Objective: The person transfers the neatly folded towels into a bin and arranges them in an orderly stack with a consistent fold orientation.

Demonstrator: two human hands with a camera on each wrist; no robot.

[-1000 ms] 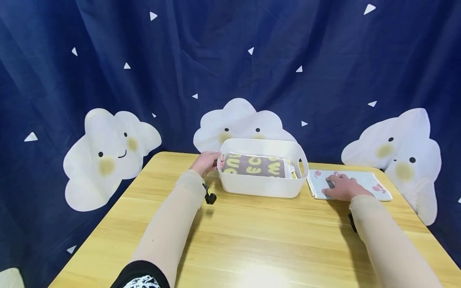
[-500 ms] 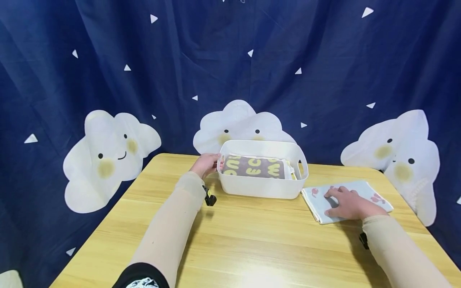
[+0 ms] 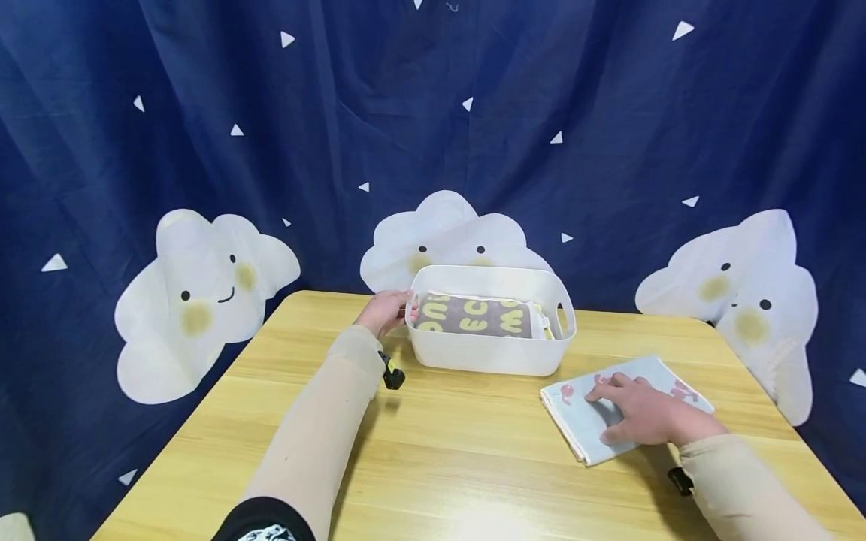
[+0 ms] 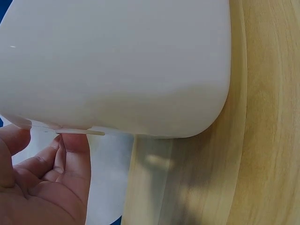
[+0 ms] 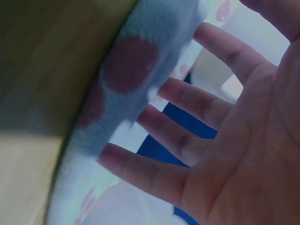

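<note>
A white plastic basket (image 3: 483, 357) stands at the back of the table, with a grey cloth (image 3: 473, 312) with yellow letters folded inside it. My left hand (image 3: 384, 312) grips the basket's left end by its handle opening; in the left wrist view its fingers and thumb meet the rim beside the white wall (image 4: 117, 61). To the right and nearer me lies a folded light blue towel (image 3: 585, 428) with pink cherry prints. My right hand (image 3: 646, 412) rests its fingertips on top of it; the right wrist view has these fingers spread and fairly straight against the fabric (image 5: 133, 61).
The wooden table (image 3: 433, 451) has a rounded back edge close to a dark blue curtain (image 3: 325, 113) with cloud faces. More cloth with a white and yellow edge (image 3: 544, 323) shows at the basket's right inner end.
My right hand has slid the towel toward me and slightly left, turning it, away from its place beside the basket. My left hand has stayed at the basket's handle.
</note>
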